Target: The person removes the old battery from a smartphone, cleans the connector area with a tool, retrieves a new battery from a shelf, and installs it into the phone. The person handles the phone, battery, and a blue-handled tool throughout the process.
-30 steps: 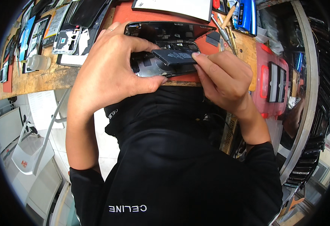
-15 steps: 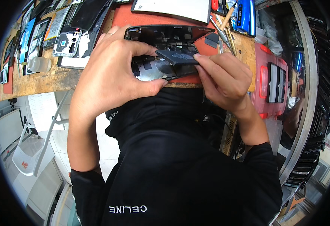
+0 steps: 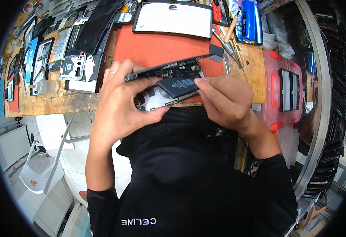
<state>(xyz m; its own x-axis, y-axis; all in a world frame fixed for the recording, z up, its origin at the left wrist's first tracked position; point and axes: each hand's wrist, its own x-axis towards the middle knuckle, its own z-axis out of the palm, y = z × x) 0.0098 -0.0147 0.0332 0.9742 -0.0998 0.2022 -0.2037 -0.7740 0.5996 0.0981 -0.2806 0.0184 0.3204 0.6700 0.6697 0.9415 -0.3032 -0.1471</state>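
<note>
An opened phone [image 3: 149,102] is held near the bench's front edge, its screen part [image 3: 169,66] swung up along the far side and its inside showing. My left hand [image 3: 121,100] grips the phone at its left end, with the thumb along the near edge and the fingers behind. A black phone battery [image 3: 177,87] lies tilted over the phone's housing. My right hand [image 3: 228,98] pinches the battery's right end between thumb and fingertips. Whether the battery's lower face touches the housing is hard to tell.
The phone is over a red mat [image 3: 157,43] on a wooden bench [image 3: 62,103]. Behind it lies a white-topped tray [image 3: 173,19]. Screwdrivers [image 3: 229,47] lie right of the mat; a pink case [image 3: 271,87] stands at the right. Phone parts and a small bottle [image 3: 46,86] crowd the left.
The phone has tipped so more of its inside faces up, and it sits slightly lower in view. The battery lies flatter over the housing. Both hands keep their grips.
</note>
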